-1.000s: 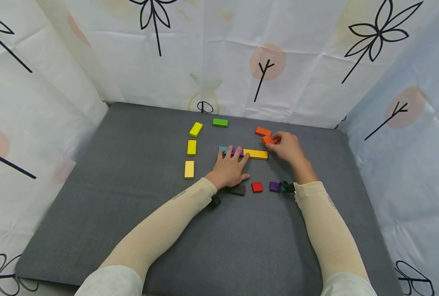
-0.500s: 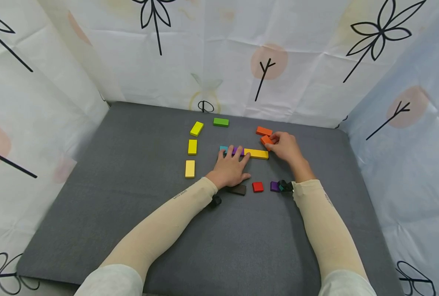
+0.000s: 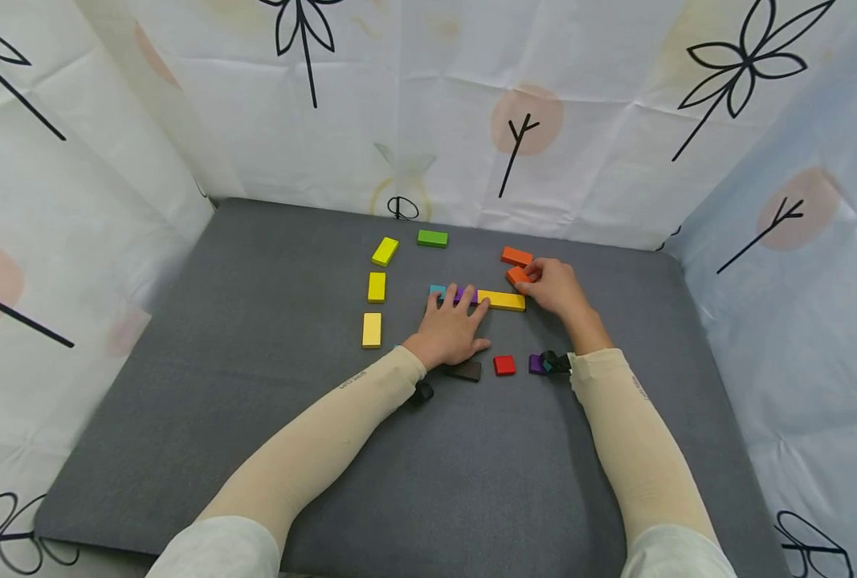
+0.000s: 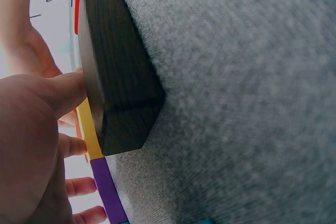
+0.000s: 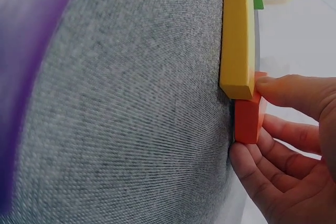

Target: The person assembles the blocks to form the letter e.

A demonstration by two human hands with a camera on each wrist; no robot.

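My left hand (image 3: pixel 448 333) lies with fingers spread over a row of wooden blocks: light blue (image 3: pixel 437 291), purple (image 3: pixel 466 295) and deep yellow (image 3: pixel 502 301). Its fingertips touch the row. At the row's right end, my right hand (image 3: pixel 558 287) pinches an orange block (image 3: pixel 517 275) between thumb and fingers. In the right wrist view this orange block (image 5: pixel 248 121) sits low on the cloth, just behind the end of the yellow block (image 5: pixel 237 40). A second orange block (image 3: pixel 517 256) lies right behind it. Close to my left thumb is a dark brown block (image 4: pixel 121 66).
Three yellow-toned blocks, one of them a yellow block (image 3: pixel 376 287), form a column at left. A green block (image 3: pixel 432 238) lies at the back. Nearer are a red block (image 3: pixel 503 366) and a purple block (image 3: pixel 536 364). Patterned curtains (image 3: pixel 457 120) surround the grey table (image 3: pixel 269 337).
My right hand has slid the orange block slightly left, so it sits a little further left against the other orange block. My left hand stays in place.
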